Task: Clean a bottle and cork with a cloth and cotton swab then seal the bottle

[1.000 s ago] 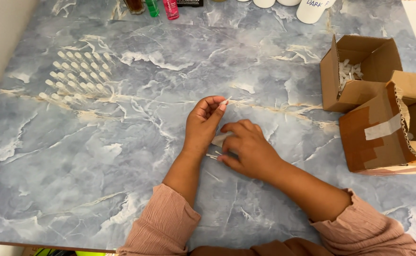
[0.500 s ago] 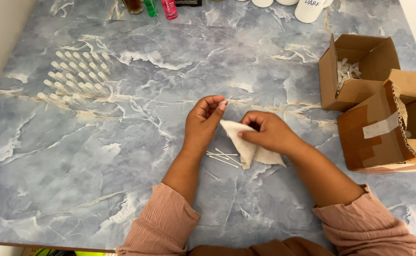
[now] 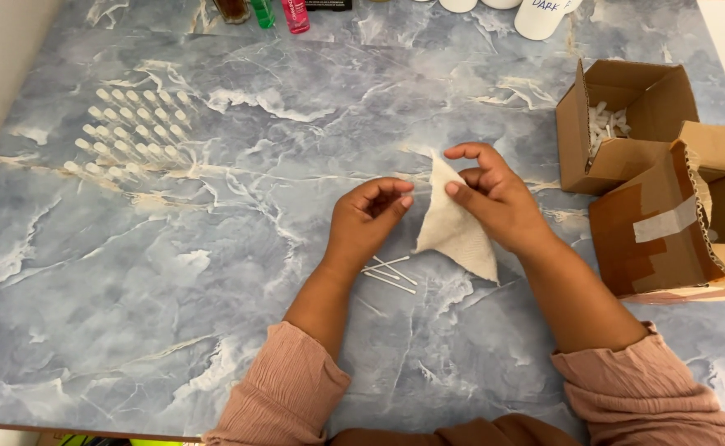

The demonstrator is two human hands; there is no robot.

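My right hand (image 3: pixel 495 198) pinches the top corner of a small cream cloth (image 3: pixel 455 225), which hangs down over the blue marbled table (image 3: pixel 214 272). My left hand (image 3: pixel 371 219) sits just left of the cloth with its fingertips pinched together; a thin white stick seems to be between them, but it is too small to be sure. A few thin white sticks (image 3: pixel 389 274) lie on the table just below my left hand.
Rows of small clear tubes (image 3: pixel 127 132) lie at the upper left. Two open cardboard boxes stand at the right, the far one (image 3: pixel 618 124) holding white pieces, the near one (image 3: pixel 676 223) taped. Small bottles (image 3: pixel 276 12) and white containers line the far edge.
My right hand picked the cream cloth up off the table and raised it beside my left hand. My left hand lowered slightly and curled its fingers.
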